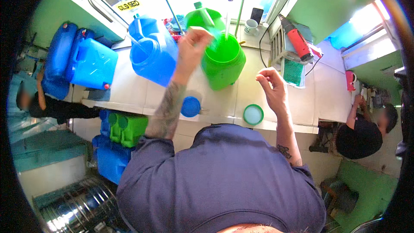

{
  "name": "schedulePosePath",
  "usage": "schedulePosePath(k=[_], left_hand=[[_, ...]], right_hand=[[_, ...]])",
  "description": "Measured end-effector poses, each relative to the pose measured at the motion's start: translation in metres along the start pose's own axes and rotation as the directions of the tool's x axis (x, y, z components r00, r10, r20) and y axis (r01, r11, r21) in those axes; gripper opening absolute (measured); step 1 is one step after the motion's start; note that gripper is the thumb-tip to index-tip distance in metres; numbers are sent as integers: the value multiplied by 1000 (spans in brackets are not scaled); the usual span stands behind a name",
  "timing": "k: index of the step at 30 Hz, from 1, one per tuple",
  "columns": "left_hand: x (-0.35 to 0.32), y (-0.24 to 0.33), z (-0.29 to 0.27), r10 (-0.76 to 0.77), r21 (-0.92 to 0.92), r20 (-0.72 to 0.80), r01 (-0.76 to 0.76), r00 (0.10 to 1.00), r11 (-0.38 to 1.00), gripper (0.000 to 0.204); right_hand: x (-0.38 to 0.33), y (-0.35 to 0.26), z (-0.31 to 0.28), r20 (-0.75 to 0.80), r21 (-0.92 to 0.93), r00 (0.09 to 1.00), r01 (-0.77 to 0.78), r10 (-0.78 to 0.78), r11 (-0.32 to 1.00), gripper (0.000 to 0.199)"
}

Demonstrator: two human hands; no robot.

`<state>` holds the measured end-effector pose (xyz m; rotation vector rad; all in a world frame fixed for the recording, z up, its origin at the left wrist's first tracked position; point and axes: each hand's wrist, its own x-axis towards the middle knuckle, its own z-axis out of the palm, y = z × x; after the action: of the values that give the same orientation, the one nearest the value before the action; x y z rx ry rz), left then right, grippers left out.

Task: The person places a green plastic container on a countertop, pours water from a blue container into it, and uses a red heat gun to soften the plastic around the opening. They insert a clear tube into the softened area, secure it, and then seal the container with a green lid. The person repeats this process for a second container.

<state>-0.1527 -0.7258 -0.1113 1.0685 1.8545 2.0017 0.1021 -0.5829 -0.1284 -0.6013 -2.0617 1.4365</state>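
Note:
My left hand [196,47] is raised over the counter between a blue jug [161,54] and a bright green open-topped container [224,62]. Its fingers are closed, and a blurred pale-green shape shows beside the fingertips; I cannot make out what it is. A thin stick [227,23] stands up out of the green container. Over the counter to the right, my right hand [275,88] has its fingers curled toward the thumb, with nothing visible in them. On the near edge lie a blue round lid [190,106] and a green-rimmed round lid [253,114].
Another green jug [202,17] stands behind. At the right are a white mug [250,27], a dark phone [256,14] and a red-and-black heat gun [296,39] with a cable. Blue jerrycans [92,64] stand left. One person [360,133] works right, another [51,105] left.

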Motion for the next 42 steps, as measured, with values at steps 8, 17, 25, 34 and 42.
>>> schedulePosePath(k=[8,17,25,34,42], left_hand=[[185,-125,-78,-55,271,-29,61,998,961,34],[252,-161,-69,-90,495,238,-41,967,868,40],[268,-198,-86,-115,475,482,-149,869,868,37],[122,-112,-53,12,-24,-205,-18,979,1000,63],[-34,0,-22,-33,15,-225,37,974,999,40]], right_hand=[[-40,21,-33,-145,-46,980,-141,133,989,13],[-81,24,-59,-299,-51,931,-235,209,971,15],[-82,17,-78,-340,-27,920,-215,193,976,15],[-34,127,-135,-341,-305,935,-206,95,930,27],[54,273,-167,-62,-929,997,-78,56,363,24]])
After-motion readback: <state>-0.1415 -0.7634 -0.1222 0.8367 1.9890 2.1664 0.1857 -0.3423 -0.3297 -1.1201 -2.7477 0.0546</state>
